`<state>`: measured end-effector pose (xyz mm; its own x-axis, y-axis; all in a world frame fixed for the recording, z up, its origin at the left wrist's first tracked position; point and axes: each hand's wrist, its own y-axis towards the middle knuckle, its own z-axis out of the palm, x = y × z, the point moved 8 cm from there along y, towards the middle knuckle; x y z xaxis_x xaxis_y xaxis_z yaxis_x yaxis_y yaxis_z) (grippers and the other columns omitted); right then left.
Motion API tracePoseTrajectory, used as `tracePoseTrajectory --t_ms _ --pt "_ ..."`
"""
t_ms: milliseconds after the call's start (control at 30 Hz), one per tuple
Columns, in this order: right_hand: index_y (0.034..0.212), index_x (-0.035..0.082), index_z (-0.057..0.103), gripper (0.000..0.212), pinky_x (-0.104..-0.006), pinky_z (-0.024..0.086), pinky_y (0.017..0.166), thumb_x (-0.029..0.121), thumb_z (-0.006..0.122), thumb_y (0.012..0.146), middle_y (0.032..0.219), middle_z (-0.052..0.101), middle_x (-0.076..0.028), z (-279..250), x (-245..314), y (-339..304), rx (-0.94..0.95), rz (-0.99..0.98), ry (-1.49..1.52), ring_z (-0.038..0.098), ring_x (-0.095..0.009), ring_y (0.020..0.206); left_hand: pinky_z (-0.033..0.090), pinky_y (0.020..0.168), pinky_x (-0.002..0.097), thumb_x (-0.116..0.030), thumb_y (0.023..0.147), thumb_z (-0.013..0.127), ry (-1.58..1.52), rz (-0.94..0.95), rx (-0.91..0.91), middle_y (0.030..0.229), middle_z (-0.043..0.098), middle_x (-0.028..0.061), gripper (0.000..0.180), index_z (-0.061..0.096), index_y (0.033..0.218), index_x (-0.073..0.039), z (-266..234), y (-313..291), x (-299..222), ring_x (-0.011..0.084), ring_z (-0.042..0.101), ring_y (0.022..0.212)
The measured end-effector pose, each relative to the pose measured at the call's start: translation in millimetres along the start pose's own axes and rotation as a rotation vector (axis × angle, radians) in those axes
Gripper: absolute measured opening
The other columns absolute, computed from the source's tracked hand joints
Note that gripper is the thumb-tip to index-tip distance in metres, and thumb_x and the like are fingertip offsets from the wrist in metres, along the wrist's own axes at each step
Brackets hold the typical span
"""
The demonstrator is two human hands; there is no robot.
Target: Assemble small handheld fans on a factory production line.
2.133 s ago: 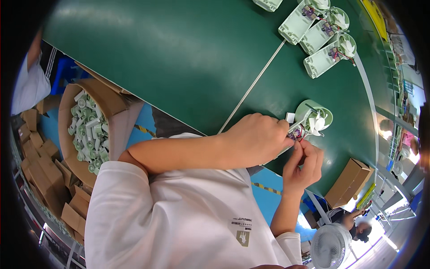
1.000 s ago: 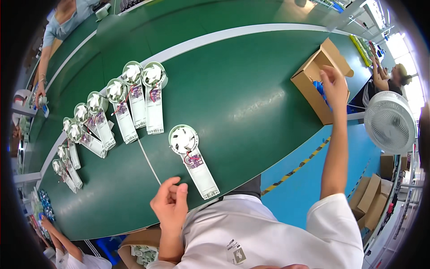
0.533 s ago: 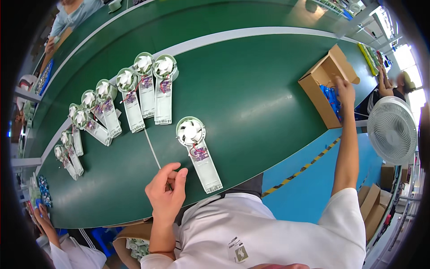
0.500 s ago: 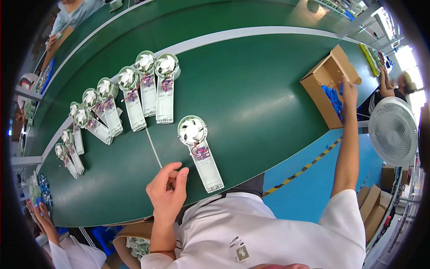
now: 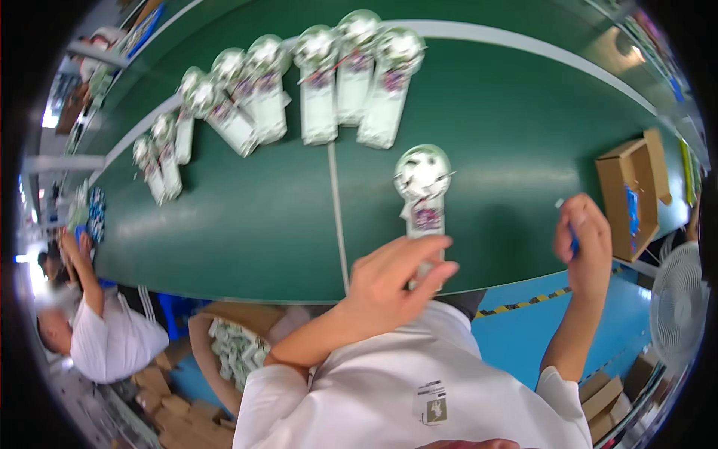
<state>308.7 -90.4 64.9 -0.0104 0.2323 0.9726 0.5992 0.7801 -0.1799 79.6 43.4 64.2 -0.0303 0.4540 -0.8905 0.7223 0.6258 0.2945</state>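
Observation:
A handheld fan half-housing [image 5: 423, 173] in pale green and white lies on the bench in front of me, with white blades at the far end and a small purple circuit board [image 5: 427, 217] below them. My left hand [image 5: 393, 280] is over its near end, thumb and index finger apart, hiding much of the handle; whether it touches cannot be made out. My right hand [image 5: 587, 239] is above the bench's right part, closed on a blue battery [image 5: 574, 241], mostly hidden by the fingers. A small white tip [image 5: 559, 203] shows beyond the fingertips.
Several similar fan halves [image 5: 319, 112] line the far left of the green bench [image 5: 508, 172]. An open cardboard box [image 5: 615, 194] with blue batteries [image 5: 633, 211] stands at right, near a white fan [image 5: 677, 307]. A box of pale parts [image 5: 235, 352] is below the bench; a co-worker [image 5: 116, 337] sits left.
My right hand has come leftward out of the cardboard box with a blue battery. My left hand has moved right, over the fan half's handle. The whole view has shifted.

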Motion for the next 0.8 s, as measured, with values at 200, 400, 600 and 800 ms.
tracePoseTrajectory --t_ms 200,400,600,800 --pt "0.081 0.000 0.055 0.008 -0.0200 0.041 0.051 0.002 0.054 0.089 0.066 0.056 -0.003 102.2 0.5 -27.8 0.173 0.018 0.051 0.055 -0.007 0.058 0.043 0.046 0.0226 -0.002 0.077 0.079 -0.148 0.106 -0.189 0.097 0.065 0.0118 0.029 0.068 0.105 -0.001 0.6 -10.9 -6.7 0.0104 0.058 0.060" --pt "0.081 0.000 0.055 0.007 -0.0196 0.041 0.051 0.001 0.053 0.087 0.070 0.058 -0.003 125.4 -4.7 -30.0 0.206 -0.026 0.007 0.053 -0.006 0.058 0.046 0.046 0.0240 0.001 0.078 0.076 -0.148 0.052 -0.221 0.089 0.065 0.0101 0.021 0.066 0.097 0.000 -8.3 -20.7 10.8 0.0119 0.059 0.058" --pt "0.085 -0.001 0.058 0.006 -0.0197 0.042 0.055 0.004 0.056 0.090 0.072 0.058 -0.003 129.5 -8.8 -25.4 0.148 -0.033 -0.144 0.053 -0.006 0.061 0.046 0.045 0.0245 -0.001 0.079 0.076 -0.180 0.005 -0.197 0.087 0.064 0.0085 0.016 0.066 0.092 -0.001 -13.7 -20.7 17.4 0.0116 0.059 0.057" --pt "0.091 -0.002 0.061 0.009 -0.0196 0.043 0.055 0.006 0.065 0.090 0.081 0.059 -0.004 133.7 -23.2 -26.1 0.157 0.127 0.133 0.053 -0.008 0.063 0.047 0.046 0.0251 -0.004 0.077 0.077 -0.017 0.149 -0.229 0.084 0.063 0.0062 0.019 0.066 0.091 -0.003 -8.7 -22.3 16.7 0.0149 0.060 0.058"
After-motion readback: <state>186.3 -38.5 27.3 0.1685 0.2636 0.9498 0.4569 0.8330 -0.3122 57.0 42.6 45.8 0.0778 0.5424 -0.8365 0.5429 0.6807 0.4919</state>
